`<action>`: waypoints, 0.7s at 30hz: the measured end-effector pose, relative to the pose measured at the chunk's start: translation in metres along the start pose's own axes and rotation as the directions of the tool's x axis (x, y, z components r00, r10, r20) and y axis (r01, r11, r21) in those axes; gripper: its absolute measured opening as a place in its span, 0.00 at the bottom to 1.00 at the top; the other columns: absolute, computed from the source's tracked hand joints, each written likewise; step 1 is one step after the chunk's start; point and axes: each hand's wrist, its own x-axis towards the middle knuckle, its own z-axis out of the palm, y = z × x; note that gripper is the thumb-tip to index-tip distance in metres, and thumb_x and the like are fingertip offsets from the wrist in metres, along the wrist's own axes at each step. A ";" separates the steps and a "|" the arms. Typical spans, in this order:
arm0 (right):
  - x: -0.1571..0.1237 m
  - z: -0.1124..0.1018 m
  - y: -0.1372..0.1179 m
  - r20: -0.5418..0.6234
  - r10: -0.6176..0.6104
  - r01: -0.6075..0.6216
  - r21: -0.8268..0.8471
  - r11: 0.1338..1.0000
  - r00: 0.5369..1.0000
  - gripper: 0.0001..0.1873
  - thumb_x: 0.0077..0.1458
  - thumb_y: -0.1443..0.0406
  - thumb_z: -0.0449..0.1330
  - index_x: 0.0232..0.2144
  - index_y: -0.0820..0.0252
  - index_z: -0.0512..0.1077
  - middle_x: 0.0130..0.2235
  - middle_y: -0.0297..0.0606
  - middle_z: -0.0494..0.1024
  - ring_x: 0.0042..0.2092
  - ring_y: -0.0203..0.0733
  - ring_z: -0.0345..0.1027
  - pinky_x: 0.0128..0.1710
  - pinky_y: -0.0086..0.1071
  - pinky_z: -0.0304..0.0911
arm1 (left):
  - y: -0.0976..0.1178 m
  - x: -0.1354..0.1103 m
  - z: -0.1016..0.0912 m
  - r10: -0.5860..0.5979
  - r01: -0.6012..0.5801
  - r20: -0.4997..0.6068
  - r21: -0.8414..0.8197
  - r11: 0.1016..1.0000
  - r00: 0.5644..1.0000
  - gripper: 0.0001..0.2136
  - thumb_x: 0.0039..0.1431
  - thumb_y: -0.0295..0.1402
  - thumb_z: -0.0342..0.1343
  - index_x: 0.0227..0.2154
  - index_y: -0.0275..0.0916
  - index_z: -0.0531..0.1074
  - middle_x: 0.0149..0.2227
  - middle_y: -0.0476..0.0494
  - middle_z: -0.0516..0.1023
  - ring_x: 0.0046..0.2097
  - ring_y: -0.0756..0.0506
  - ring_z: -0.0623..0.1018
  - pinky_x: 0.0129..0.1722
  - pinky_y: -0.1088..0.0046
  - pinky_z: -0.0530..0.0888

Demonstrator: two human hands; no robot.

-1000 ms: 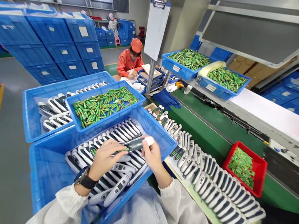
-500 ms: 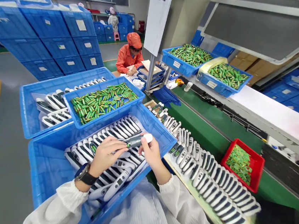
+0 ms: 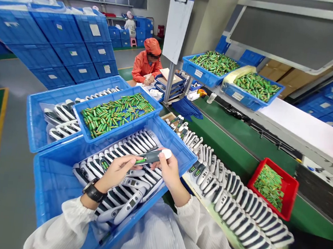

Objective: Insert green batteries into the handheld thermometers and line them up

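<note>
My right hand (image 3: 169, 170) grips a grey handheld device (image 3: 153, 156) with a white tip, held over a blue bin (image 3: 53, 184) full of the same devices. My left hand (image 3: 116, 170) pinches a green battery (image 3: 140, 161) against the device's open back end. A black watch sits on my left wrist. Just behind the bin stands a blue tray of green batteries (image 3: 114, 113).
A row of devices (image 3: 230, 196) lies along the green conveyor (image 3: 229, 147) to my right. A red tray of batteries (image 3: 273, 187) sits on the belt. More blue battery trays (image 3: 234, 76) stand on the white shelf. A person in orange (image 3: 148, 63) sits ahead. Blue crates (image 3: 58, 46) are stacked at the left.
My left hand's fingers have shifted slightly along the device's end with the battery. The device stays in my right hand over the bin.
</note>
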 end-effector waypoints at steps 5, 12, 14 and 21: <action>-0.001 0.000 -0.002 0.002 0.008 -0.008 -0.053 0.999 1.000 0.22 0.59 0.49 0.61 0.46 0.59 0.68 0.27 0.35 0.78 0.25 0.43 0.75 0.27 0.36 0.76 | 0.001 0.000 -0.007 0.001 -0.005 0.088 0.040 0.999 0.996 0.17 0.63 0.44 0.57 0.47 0.39 0.79 0.49 0.39 0.79 0.44 0.42 0.81 0.47 0.62 0.81; -0.004 0.002 -0.004 -0.027 -0.003 0.000 -0.115 0.993 1.000 0.24 0.58 0.48 0.61 0.46 0.59 0.68 0.29 0.35 0.78 0.25 0.45 0.77 0.27 0.38 0.77 | 0.004 0.001 -0.004 0.011 -0.033 0.139 0.157 0.987 0.990 0.18 0.61 0.45 0.59 0.46 0.37 0.80 0.39 0.41 0.80 0.36 0.45 0.80 0.36 0.66 0.81; -0.004 0.002 -0.004 -0.032 -0.007 0.003 -0.106 0.994 0.999 0.24 0.58 0.48 0.61 0.46 0.59 0.68 0.29 0.35 0.78 0.26 0.45 0.77 0.27 0.38 0.78 | 0.003 0.004 -0.001 0.020 -0.046 0.138 0.193 0.980 0.990 0.17 0.62 0.44 0.58 0.47 0.38 0.80 0.38 0.41 0.80 0.37 0.45 0.80 0.37 0.66 0.80; 0.001 0.006 0.009 -0.030 -0.007 0.006 -0.046 0.999 1.000 0.24 0.57 0.48 0.62 0.46 0.57 0.66 0.29 0.33 0.76 0.26 0.44 0.77 0.27 0.35 0.75 | 0.027 -0.002 -0.033 0.458 -0.257 -0.292 0.530 0.808 0.839 0.12 0.63 0.40 0.57 0.45 0.41 0.77 0.47 0.41 0.78 0.51 0.42 0.77 0.55 0.59 0.74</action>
